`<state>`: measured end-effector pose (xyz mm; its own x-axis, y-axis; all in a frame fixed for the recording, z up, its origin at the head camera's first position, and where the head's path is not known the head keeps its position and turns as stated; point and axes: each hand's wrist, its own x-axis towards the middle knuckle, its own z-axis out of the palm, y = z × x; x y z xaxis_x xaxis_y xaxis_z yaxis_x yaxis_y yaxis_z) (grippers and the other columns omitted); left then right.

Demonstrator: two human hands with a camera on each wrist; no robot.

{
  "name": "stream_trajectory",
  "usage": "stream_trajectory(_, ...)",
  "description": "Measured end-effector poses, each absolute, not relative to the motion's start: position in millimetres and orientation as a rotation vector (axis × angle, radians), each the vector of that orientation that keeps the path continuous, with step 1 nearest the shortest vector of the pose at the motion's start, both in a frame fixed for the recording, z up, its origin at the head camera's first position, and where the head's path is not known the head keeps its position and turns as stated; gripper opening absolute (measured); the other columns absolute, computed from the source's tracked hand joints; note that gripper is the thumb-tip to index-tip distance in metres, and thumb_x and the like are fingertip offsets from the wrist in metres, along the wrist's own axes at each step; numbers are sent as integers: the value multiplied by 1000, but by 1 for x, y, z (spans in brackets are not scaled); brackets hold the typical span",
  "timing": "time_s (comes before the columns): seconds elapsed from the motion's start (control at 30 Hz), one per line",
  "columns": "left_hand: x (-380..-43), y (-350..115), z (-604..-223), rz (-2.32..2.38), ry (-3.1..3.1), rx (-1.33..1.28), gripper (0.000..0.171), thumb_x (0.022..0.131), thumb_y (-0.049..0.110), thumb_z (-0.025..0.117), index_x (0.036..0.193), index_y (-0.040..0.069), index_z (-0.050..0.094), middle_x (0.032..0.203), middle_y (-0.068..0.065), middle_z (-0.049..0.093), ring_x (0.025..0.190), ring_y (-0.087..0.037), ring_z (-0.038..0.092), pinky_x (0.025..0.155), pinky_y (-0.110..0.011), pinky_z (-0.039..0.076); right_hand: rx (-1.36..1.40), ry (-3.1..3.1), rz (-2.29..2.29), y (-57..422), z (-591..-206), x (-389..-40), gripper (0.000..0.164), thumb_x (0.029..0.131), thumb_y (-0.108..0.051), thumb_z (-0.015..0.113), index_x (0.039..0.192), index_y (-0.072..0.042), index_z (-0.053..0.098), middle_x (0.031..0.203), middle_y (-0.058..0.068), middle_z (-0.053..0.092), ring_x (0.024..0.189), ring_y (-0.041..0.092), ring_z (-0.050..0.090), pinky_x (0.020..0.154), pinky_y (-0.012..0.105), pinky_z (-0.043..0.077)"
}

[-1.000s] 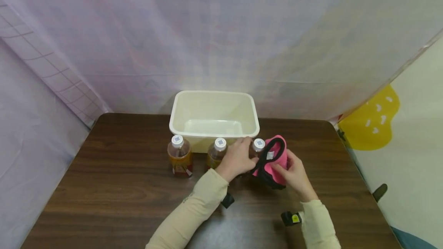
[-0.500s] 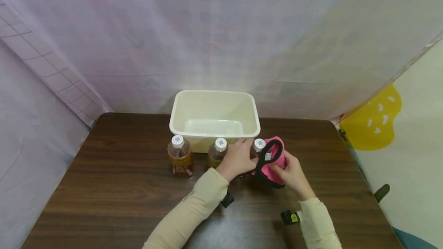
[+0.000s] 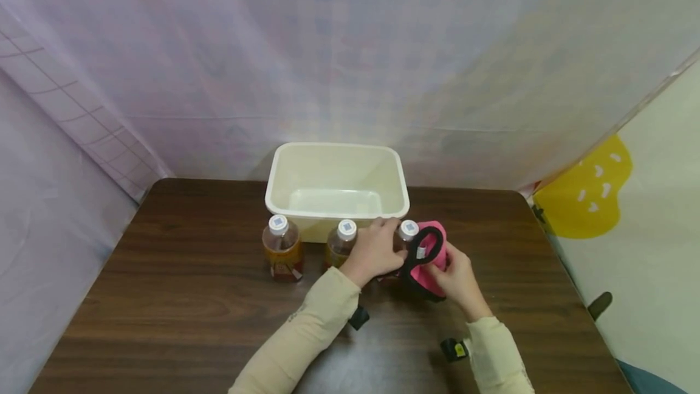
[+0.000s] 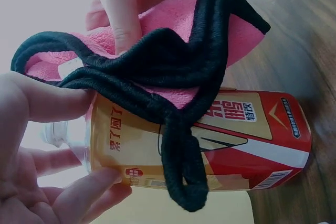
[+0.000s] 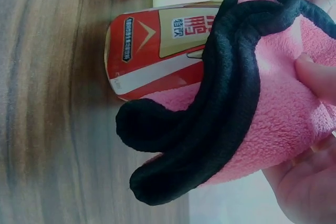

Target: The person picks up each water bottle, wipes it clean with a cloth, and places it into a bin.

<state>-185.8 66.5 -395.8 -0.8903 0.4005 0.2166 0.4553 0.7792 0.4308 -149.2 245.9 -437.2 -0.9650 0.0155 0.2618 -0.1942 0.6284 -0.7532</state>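
My left hand (image 3: 376,251) holds the rightmost of three bottles, its fingers and thumb around the shoulder just below the white cap (image 3: 409,229). In the left wrist view this bottle (image 4: 283,140) shows a red and gold label, and the thumb also touches the cloth's edge. My right hand (image 3: 458,277) pinches a folded pink cloth (image 5: 286,80) with thick black edging, thumb on one side and fingers beneath. The cloth lies against the bottle's right side, covering part of the label. A black loop of the edging (image 4: 185,174) hangs across the bottle's front.
A cream plastic bin (image 3: 401,211) stands behind the bottles at the table's back. Left of my hands stand the middle bottle (image 3: 346,242) and the left bottle (image 3: 282,254). The brown wooden table (image 3: 180,309) backs onto a pale curtain (image 3: 339,59).
My right hand and the pink cloth have shifted a little left, closer against the bottle. The left hand keeps its place on the bottle.
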Motion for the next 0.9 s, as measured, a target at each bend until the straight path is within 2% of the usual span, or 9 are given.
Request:
stream_trajectory(0.23, -185, 67, -395, -743, -2858, -691, 47, 72, 32, 69, 111, 10, 57, 104, -8, 62, 92, -22, 60, 71, -36, 48, 145, -2581, 1259, 245, -442, -149, 23, 69, 8, 68, 90, 3, 60, 70, 11, 59, 59, 7, 45, 51, 22, 41)
stream_trajectory(0.47, -182, 68, -395, -774, -2895, -693, 50, 75, 34, 69, 115, 9, 53, 105, -9, 58, 89, -24, 58, 70, -36, 49, 169, -2568, 1216, 249, -473, -149, 20, 65, 7, 70, 82, 4, 60, 64, 8, 58, 57, 4, 46, 50, 23, 41)
stream_trajectory(0.7, -180, 68, -392, -780, -2928, -668, 50, 75, 34, 69, 115, 9, 52, 106, -9, 57, 90, -25, 58, 72, -38, 48, 173, -2636, 1195, 252, -499, -152, 19, 65, 5, 70, 80, 3, 60, 64, 7, 58, 57, 9, 47, 51, 25, 42)
stream_trajectory(0.9, -180, 71, -393, -787, -2917, -662, 47, 75, 33, 69, 112, 8, 52, 103, -9, 57, 87, -26, 59, 70, -37, 49, 170, -2642, 1211, 256, -502, -153, 19, 66, 5, 71, 82, 3, 61, 68, 10, 61, 61, 11, 51, 55, 27, 44)
